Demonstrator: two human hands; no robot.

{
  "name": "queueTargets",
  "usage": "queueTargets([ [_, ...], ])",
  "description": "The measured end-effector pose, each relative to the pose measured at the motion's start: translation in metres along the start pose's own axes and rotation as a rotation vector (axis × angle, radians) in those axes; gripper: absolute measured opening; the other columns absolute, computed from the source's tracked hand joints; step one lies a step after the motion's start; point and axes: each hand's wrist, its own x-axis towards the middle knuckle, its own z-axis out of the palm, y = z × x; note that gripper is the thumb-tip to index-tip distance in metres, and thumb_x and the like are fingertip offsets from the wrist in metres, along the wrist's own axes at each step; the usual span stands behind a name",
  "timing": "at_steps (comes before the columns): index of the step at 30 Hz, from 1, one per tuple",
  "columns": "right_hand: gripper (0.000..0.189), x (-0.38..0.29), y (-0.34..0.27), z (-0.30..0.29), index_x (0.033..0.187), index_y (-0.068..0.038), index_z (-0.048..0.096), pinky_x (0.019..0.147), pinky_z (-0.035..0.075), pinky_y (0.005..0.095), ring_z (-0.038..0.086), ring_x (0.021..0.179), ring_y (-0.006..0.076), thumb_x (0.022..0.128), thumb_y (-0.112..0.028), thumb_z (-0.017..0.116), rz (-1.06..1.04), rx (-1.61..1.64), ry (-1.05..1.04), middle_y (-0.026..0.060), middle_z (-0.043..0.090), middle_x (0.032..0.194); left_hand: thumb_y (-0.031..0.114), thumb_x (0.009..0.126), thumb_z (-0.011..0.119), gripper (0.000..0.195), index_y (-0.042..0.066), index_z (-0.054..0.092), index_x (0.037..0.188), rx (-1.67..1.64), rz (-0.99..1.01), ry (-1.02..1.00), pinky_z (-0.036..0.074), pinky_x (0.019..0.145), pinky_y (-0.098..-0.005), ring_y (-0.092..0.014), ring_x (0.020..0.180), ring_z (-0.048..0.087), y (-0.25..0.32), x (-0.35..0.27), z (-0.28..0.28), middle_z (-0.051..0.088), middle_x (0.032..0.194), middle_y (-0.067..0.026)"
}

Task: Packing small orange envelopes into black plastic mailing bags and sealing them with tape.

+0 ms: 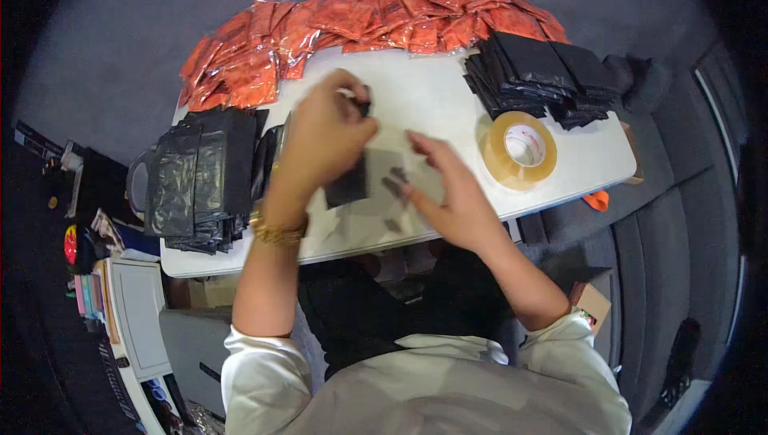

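My left hand (327,132), a gold-coloured bracelet (277,232) at its wrist, is raised over the middle of the white table (432,90). Its fingers curl around a small dark thing (364,106), blurred and mostly hidden. Below that hand, a black flat piece (348,186) shows in part, probably a folded plastic bag. My right hand (459,195) hovers near the front edge, fingers apart and holding nothing. To its right, a large roll of clear packing tape (498,162) lies on its side. A stack of folded black plastic bags (201,177) sits left of my left hand.
Many orange items in clear plastic packets (372,15) are heaped along the far edge. More black bags (534,69) are piled at the back right, touching the tape roll or nearly so. A grey sofa (672,243) stands right; a white cabinet (137,315) stands left.
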Motion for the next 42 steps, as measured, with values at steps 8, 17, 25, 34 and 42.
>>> queueTargets([
  [8,0.056,0.006,0.011,-0.002,0.146,0.001,0.049,0.118,0.039,0.0505,0.045,0.142,0.0459,0.095,-0.009,0.07,0.01,-0.272,0.172,0.0279,0.046,0.15,0.008,0.097,0.062,0.037,-0.001,0.061,0.134,0.408,0.255,-0.036,0.045,0.11,-0.054,-0.04,0.13,0.058,-0.043,-0.038,0.021,0.062,0.136,-0.0215],
  [17,0.063,0.053,0.067,0.054,0.159,0.002,0.037,0.127,0.025,0.0549,0.031,0.156,0.0381,0.107,-0.034,0.047,-0.143,-0.667,-0.14,0.0231,0.034,0.166,0.03,0.098,0.051,0.069,-0.005,0.039,0.157,0.774,0.245,-0.12,0.026,0.124,-0.0626,-0.043,0.155,0.03,-0.087,-0.058,0.057,0.035,0.166,-0.0232],
  [25,0.063,0.051,0.063,0.055,0.157,0.004,0.038,0.128,0.023,0.0526,0.027,0.158,0.037,0.108,-0.034,0.045,-0.057,-0.671,-0.139,0.025,0.032,0.167,0.032,0.093,0.054,0.076,-0.006,0.037,0.157,0.731,0.196,-0.092,0.026,0.124,-0.0606,-0.042,0.155,0.032,-0.088,-0.062,0.057,0.034,0.165,-0.0269],
  [34,0.064,0.046,0.057,0.036,0.16,0.003,0.035,0.128,0.022,0.0552,0.026,0.158,0.0365,0.109,-0.034,0.044,0.061,-0.802,-0.18,0.0227,0.03,0.169,0.031,0.109,0.041,0.064,-0.005,0.03,0.161,0.931,0.121,-0.229,0.022,0.126,-0.0611,-0.039,0.158,0.025,-0.077,-0.057,0.042,0.027,0.171,-0.0214],
  [42,0.062,0.052,0.074,0.054,0.159,0.004,0.035,0.127,0.025,0.0531,0.029,0.157,0.0359,0.109,-0.031,0.043,-0.019,-0.693,-0.113,0.0244,0.032,0.168,0.024,0.107,0.042,0.063,-0.002,0.027,0.163,0.795,0.169,-0.206,0.021,0.127,-0.06,-0.037,0.16,0.022,-0.078,-0.045,0.056,0.025,0.172,-0.0194],
])
